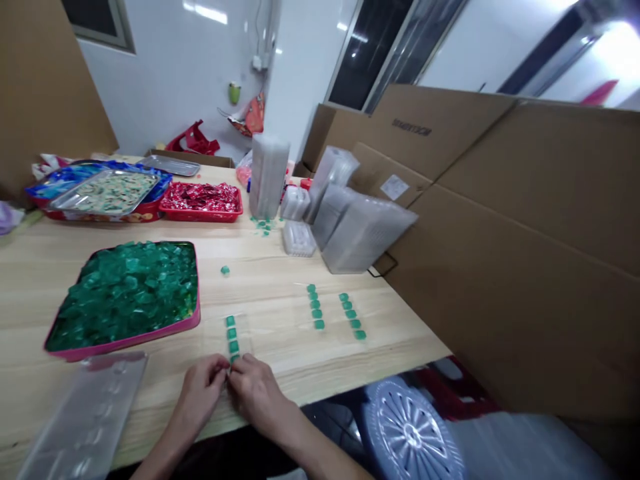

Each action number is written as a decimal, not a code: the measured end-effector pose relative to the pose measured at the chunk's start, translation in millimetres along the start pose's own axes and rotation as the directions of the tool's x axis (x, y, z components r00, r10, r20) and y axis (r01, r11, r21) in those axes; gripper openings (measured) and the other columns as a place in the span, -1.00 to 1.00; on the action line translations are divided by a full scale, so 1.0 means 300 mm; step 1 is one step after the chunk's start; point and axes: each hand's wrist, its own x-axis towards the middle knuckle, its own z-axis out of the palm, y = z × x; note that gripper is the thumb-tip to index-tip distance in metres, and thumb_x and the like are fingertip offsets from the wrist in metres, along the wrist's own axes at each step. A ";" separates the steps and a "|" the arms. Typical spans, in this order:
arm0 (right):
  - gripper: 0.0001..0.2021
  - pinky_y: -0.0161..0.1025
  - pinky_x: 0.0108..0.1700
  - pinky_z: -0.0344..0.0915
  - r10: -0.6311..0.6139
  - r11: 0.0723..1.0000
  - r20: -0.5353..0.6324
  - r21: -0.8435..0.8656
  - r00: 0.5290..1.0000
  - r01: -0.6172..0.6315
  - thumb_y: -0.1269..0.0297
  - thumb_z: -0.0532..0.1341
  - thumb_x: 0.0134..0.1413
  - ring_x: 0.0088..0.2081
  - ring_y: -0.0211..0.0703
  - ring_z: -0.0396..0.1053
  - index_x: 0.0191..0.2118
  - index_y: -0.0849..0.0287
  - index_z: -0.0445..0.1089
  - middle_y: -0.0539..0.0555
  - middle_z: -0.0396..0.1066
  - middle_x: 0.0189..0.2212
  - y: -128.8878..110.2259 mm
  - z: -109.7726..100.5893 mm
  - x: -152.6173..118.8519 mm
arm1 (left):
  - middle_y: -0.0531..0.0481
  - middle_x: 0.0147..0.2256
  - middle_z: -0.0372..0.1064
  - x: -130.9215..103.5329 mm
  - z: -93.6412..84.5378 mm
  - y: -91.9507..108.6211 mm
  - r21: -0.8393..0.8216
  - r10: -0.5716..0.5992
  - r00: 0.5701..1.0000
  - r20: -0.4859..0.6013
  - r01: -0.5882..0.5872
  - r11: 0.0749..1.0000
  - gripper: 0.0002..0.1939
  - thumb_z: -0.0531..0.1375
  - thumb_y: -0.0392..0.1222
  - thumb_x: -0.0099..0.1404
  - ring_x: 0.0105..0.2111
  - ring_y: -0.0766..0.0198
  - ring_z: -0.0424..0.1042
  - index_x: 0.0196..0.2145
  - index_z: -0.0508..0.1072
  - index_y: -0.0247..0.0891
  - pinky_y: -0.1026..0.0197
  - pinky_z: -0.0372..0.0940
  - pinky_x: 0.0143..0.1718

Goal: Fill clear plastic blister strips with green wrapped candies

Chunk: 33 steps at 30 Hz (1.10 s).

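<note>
Fitting green pieces (232, 333) into a row appears to be the step in hand; the next move likely calls for careful fingertip alignment. The row runs forward from between the left hand (204, 381) and right hand (254, 385), its near end at their fingertips. Both hands' fingers are bunched; whether they grip anything I cannot tell. A pink-rimmed tray (150, 333) sits ahead, leftward of them.
</note>
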 end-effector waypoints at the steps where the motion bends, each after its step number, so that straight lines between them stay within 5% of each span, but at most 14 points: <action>1: -0.85 -0.29 -0.28 0.22 -0.006 1.000 -0.006 -0.004 1.000 0.006 0.53 0.10 0.03 -0.35 -0.17 0.25 -0.37 0.19 0.38 0.04 0.38 -0.41 0.002 0.007 -0.004 | -0.03 -0.50 0.46 0.000 -0.002 0.004 -0.005 0.001 1.000 0.007 -0.001 1.000 -0.82 0.08 -0.15 0.03 -0.43 0.13 0.41 -0.50 0.45 -0.23 0.14 0.29 -0.31; 7: -0.80 -0.31 -0.34 0.19 0.075 0.996 -0.044 -0.037 0.996 -0.076 0.56 0.11 -0.02 -0.38 -0.17 0.24 -0.54 0.17 0.33 0.03 0.35 -0.49 0.100 -0.028 -0.012 | -0.01 -0.53 0.38 -0.016 -0.040 0.065 -0.118 -0.085 0.996 -0.037 0.080 0.990 -0.72 0.13 0.02 0.06 -0.46 0.17 0.36 -0.44 0.43 -0.26 0.26 0.21 -0.51; 13: -0.79 -0.26 -0.21 0.25 0.221 0.975 -0.225 0.037 0.949 -0.219 0.56 0.05 0.02 -0.26 -0.13 0.30 -0.41 0.16 0.38 0.10 0.37 -0.35 0.293 -0.127 -0.033 | 0.02 -0.57 0.30 -0.034 -0.038 0.070 -0.202 -0.090 0.994 -0.059 0.076 0.976 -0.75 0.15 -0.02 0.04 -0.52 0.27 0.25 -0.51 0.41 -0.29 0.30 0.10 -0.57; 23: -0.75 -0.14 -0.33 0.32 0.262 0.951 -0.372 -0.060 0.890 -0.304 0.09 0.10 0.07 -0.32 -0.02 0.38 -0.38 0.10 0.44 0.15 0.38 -0.33 0.564 -0.165 -0.148 | 0.05 -0.59 0.28 -0.047 -0.069 0.038 -0.191 -0.108 0.988 -0.115 0.084 0.978 -0.87 0.13 -0.24 0.06 -0.52 0.31 0.22 -0.56 0.42 -0.30 0.29 0.07 -0.47; 27: -0.70 -0.05 -0.21 0.30 0.200 0.967 -0.501 -0.041 0.842 -0.253 0.02 0.11 0.06 -0.26 0.04 0.36 -0.35 0.12 0.45 0.18 0.41 -0.34 0.503 -0.184 -0.030 | 0.05 -0.58 0.29 -0.078 -0.120 0.044 -0.198 -0.119 0.985 -0.123 0.093 0.976 -0.86 0.12 -0.22 0.09 -0.50 0.30 0.24 -0.55 0.42 -0.28 0.29 0.07 -0.47; 33: -0.84 -0.11 -0.14 0.27 -0.008 0.972 -0.297 0.220 0.955 0.077 0.31 0.11 0.08 -0.17 -0.01 0.32 -0.23 0.14 0.40 0.15 0.44 -0.27 0.211 -0.131 0.408 | 0.03 -0.54 0.36 -0.156 -0.347 0.021 0.064 -0.111 0.927 -0.359 0.143 0.988 -0.85 0.10 -0.18 0.11 -0.50 0.25 0.30 -0.49 0.44 -0.26 0.28 0.10 -0.47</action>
